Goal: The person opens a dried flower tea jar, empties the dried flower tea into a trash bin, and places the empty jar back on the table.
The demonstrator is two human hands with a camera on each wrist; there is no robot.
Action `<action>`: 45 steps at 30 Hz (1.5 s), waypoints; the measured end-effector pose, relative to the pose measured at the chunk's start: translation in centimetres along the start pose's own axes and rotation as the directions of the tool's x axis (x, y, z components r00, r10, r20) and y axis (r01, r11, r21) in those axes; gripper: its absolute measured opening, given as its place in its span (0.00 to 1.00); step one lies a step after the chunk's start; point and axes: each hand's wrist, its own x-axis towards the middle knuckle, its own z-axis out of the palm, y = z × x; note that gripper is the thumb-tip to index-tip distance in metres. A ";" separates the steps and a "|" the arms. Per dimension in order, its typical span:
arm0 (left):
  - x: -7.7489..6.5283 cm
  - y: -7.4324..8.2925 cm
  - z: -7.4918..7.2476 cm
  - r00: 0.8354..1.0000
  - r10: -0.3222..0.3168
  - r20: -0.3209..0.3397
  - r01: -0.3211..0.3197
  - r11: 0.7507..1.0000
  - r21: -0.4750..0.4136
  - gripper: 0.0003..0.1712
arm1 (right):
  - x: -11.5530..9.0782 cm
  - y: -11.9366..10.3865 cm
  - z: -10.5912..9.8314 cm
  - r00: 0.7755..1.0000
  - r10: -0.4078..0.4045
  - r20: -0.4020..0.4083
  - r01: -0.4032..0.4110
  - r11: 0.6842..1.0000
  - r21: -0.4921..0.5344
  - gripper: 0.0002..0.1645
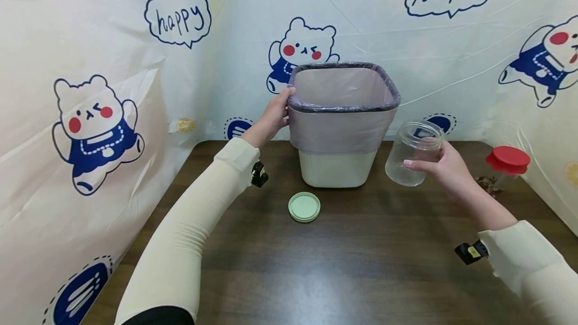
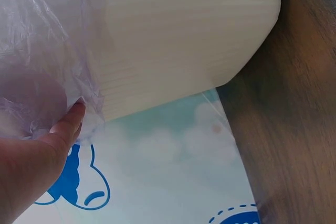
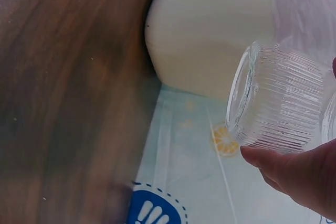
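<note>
A pale trash bin (image 1: 338, 170) with a translucent purple bag (image 1: 340, 129) folded over its rim stands at the back of the table. At its upper left side my left hand (image 1: 272, 118) grips the bin through the bag; the left wrist view shows fingers (image 2: 69, 121) against the plastic. My right hand (image 1: 451, 169) holds a clear, ribbed jar (image 1: 408, 157) just right of the bin, tilted, with its uncovered mouth up. In the right wrist view the jar (image 3: 283, 100) shows see-through walls and the thumb (image 3: 262, 158) lies along its side.
A light green round lid (image 1: 304, 206) lies on the dark wooden table (image 1: 316, 265) in front of the bin. Behind my right wrist stands a red-lidded container (image 1: 508, 159) with brown bits beside it. A printed curtain (image 1: 244, 39) hangs behind and along both sides.
</note>
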 end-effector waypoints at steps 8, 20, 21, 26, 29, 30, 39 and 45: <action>0.1 -0.1 0.1 1.000 0.002 -0.004 -0.002 1.000 -0.016 0.39 | -0.2 1.0 1.3 1.000 -0.015 0.018 0.016 0.998 -0.063 0.40; -0.1 0.0 0.0 1.000 0.012 -0.007 -0.012 1.000 -0.014 0.38 | -0.4 2.4 3.5 0.997 -0.050 0.057 0.057 0.992 -0.115 0.42; -0.2 0.0 0.0 1.000 0.013 -0.006 -0.013 1.000 -0.011 0.38 | -0.5 2.6 3.7 0.997 -0.046 0.061 0.052 0.992 -0.111 0.42; -0.1 -0.1 0.0 1.000 0.017 -0.002 -0.017 1.000 -0.013 0.38 | -0.9 3.4 4.6 0.996 -0.036 0.087 0.043 0.996 -0.079 0.45; 0.0 -0.2 0.0 1.000 0.017 -0.005 -0.017 1.000 -0.023 0.38 | -1.0 3.8 5.2 0.994 -0.033 0.102 0.039 0.997 -0.063 0.46; 0.0 -0.2 0.0 1.000 0.017 -0.005 -0.017 1.000 -0.025 0.38 | -1.1 3.8 5.5 0.994 -0.029 0.106 0.035 0.998 -0.059 0.46; 0.0 -0.1 0.0 1.000 0.013 -0.003 -0.013 0.999 -0.030 0.37 | -1.2 4.3 7.1 0.991 -0.036 0.129 0.040 0.999 -0.024 0.46; 0.0 0.0 0.0 1.000 0.005 -0.009 -0.005 1.000 -0.025 0.37 | -1.2 4.5 7.7 0.990 -0.045 0.136 0.051 0.998 -0.043 0.46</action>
